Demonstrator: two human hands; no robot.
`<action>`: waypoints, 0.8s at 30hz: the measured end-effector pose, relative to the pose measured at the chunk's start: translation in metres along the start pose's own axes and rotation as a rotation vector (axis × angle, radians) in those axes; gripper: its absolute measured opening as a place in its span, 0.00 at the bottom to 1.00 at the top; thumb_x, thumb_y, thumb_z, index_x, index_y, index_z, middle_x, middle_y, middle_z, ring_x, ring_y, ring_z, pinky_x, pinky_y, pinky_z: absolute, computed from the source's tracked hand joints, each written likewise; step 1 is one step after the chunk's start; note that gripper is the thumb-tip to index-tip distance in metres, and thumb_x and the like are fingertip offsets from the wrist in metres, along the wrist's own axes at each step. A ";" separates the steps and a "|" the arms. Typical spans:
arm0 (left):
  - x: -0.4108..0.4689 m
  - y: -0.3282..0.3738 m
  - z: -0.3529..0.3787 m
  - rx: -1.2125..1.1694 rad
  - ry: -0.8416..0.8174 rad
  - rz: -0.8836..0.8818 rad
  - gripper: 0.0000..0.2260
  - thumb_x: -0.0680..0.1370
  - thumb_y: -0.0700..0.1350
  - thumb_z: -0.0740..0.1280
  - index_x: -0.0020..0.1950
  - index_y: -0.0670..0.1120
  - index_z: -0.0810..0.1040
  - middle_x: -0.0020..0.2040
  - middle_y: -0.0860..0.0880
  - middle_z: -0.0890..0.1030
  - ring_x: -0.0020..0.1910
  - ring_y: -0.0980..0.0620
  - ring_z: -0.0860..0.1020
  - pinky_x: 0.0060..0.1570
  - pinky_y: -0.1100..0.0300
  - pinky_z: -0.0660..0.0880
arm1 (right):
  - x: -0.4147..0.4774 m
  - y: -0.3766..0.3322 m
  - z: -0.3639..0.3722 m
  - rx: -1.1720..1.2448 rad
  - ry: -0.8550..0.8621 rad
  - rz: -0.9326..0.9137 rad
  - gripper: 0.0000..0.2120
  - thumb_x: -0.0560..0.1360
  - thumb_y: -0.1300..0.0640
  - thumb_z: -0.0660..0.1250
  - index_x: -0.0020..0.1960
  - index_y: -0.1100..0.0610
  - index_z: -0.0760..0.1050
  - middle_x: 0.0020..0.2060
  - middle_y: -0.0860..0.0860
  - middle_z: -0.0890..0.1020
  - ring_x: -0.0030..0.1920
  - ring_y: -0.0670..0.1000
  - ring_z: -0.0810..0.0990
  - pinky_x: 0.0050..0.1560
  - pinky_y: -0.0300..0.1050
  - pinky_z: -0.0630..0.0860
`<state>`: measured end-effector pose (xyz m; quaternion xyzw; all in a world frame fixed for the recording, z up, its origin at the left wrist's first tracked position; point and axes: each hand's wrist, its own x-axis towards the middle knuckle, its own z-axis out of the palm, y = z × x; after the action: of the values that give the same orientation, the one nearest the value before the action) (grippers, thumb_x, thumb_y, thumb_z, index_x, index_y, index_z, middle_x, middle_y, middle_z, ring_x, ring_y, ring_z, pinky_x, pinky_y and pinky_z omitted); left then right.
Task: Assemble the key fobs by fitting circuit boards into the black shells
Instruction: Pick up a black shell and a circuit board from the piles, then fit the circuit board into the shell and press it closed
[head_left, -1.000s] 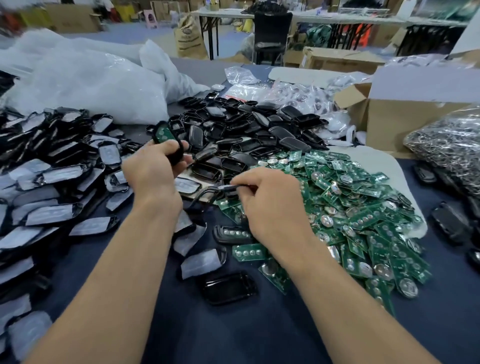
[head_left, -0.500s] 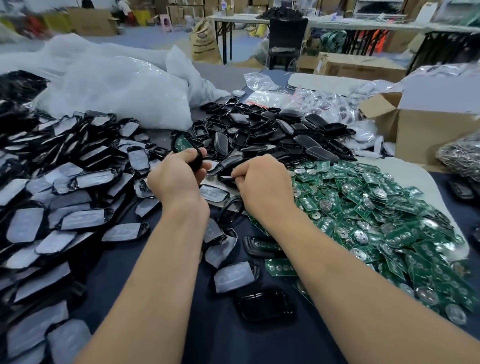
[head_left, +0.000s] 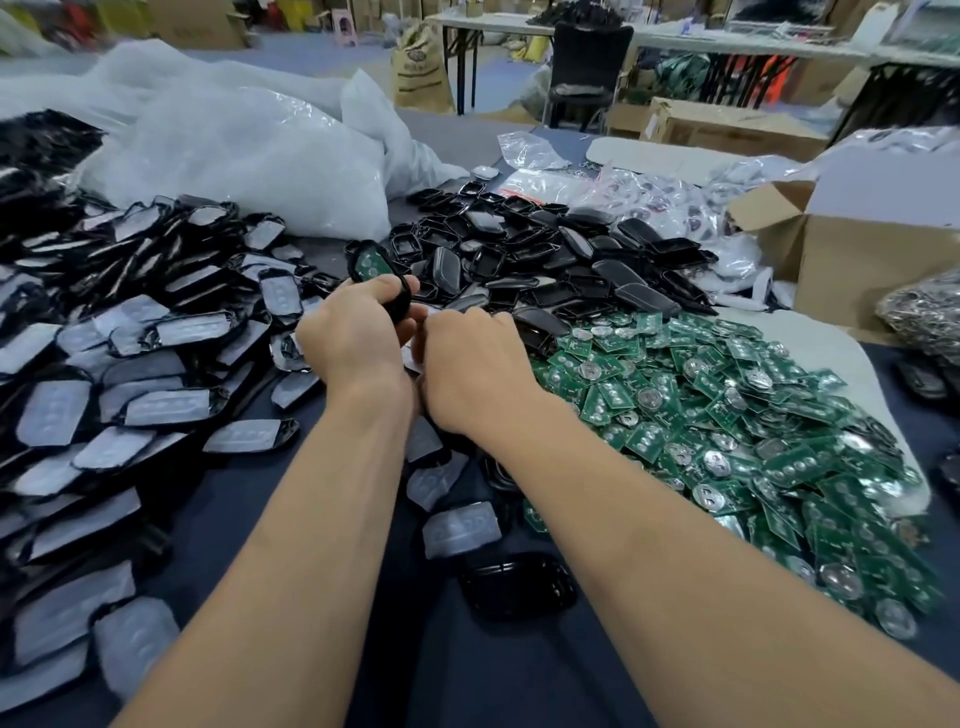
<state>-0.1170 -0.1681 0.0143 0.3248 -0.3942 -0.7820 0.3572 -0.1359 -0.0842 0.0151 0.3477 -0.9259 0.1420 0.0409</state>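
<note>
A black shell (head_left: 397, 307) with a green circuit board (head_left: 370, 264) seated in it is held above the middle of the tabletop (head_left: 441, 675). It is gripped by the left hand (head_left: 358, 338), whose fingers and thumb are curled round its lower half. The right hand (head_left: 472, 364) is set close against the left with its fingers curled inward; whether anything is pinched there cannot be told. The shell is judged light, stiff and glossy, so probably slippery, and is best taken by its long rims rather than its faces. The board is judged thin, rigid and easily marked, and is best held by its edges, clear of the round metal cell. Loose boards (head_left: 727, 415) are heaped toward the right edge, empty shells (head_left: 545, 260) lie toward the far edge, and film-covered pieces (head_left: 156, 338) are spread along the left edge.
</note>
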 end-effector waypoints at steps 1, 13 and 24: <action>-0.001 0.000 0.000 -0.006 0.002 -0.004 0.06 0.72 0.32 0.69 0.36 0.40 0.80 0.38 0.42 0.87 0.26 0.49 0.78 0.27 0.61 0.74 | -0.001 -0.001 -0.002 0.049 0.001 0.015 0.05 0.75 0.56 0.68 0.45 0.49 0.72 0.39 0.49 0.75 0.54 0.60 0.79 0.51 0.52 0.62; -0.034 -0.016 0.016 0.300 -0.411 -0.024 0.05 0.79 0.34 0.68 0.47 0.38 0.84 0.40 0.44 0.87 0.30 0.50 0.81 0.30 0.64 0.77 | -0.116 0.083 -0.049 0.765 0.212 0.385 0.12 0.79 0.62 0.66 0.40 0.51 0.81 0.28 0.48 0.81 0.22 0.42 0.66 0.22 0.35 0.62; -0.092 -0.045 0.029 0.499 -0.699 -0.262 0.17 0.79 0.34 0.70 0.67 0.32 0.74 0.50 0.38 0.84 0.38 0.48 0.83 0.35 0.60 0.81 | -0.164 0.125 -0.044 1.143 0.335 0.572 0.09 0.75 0.64 0.73 0.42 0.51 0.87 0.35 0.60 0.86 0.29 0.49 0.78 0.35 0.43 0.73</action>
<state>-0.1049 -0.0624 0.0110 0.1646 -0.6234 -0.7643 0.0112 -0.0951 0.1216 -0.0006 0.0283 -0.7416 0.6687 -0.0459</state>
